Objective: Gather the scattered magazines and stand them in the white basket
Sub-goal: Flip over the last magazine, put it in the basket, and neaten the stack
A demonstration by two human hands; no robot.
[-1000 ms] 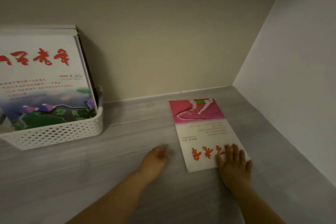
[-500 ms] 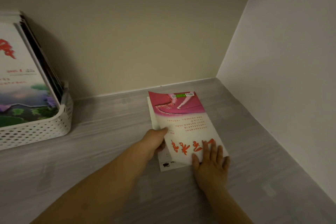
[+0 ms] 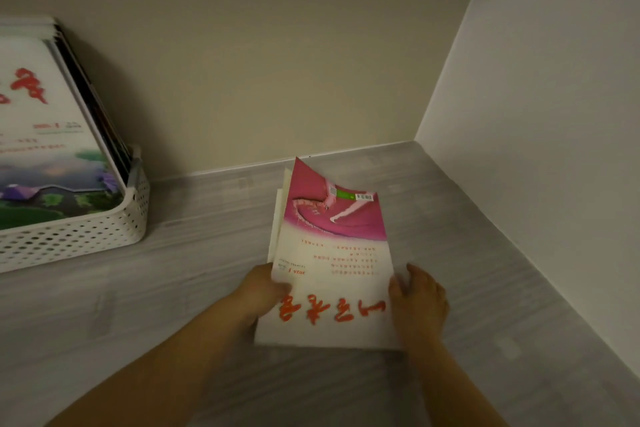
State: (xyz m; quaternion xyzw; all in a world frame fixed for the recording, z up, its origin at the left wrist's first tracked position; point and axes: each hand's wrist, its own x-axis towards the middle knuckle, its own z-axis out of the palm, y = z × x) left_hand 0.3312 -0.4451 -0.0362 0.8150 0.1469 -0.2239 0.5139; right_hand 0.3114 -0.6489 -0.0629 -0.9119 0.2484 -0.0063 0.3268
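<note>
The left hand (image 3: 263,291) curls its fingers under the left edge of the pink-and-white magazine (image 3: 332,253), and the right hand (image 3: 417,302) clasps its right edge. A second ago it lay flat under the right palm. Now it is raised and tilted, possibly with a second copy beneath, over the grey wood-grain surface (image 3: 138,322) toward its far right corner. The pickup looks done. At the far left edge stands the white basket (image 3: 86,236), which already holds upright magazines (image 3: 41,149).

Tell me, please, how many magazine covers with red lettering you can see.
2. One is the front magazine standing in the white basket at left; the other, a pink-topped magazine, is gripped between the left hand and right hand. Covers behind the front one are hidden.
</note>
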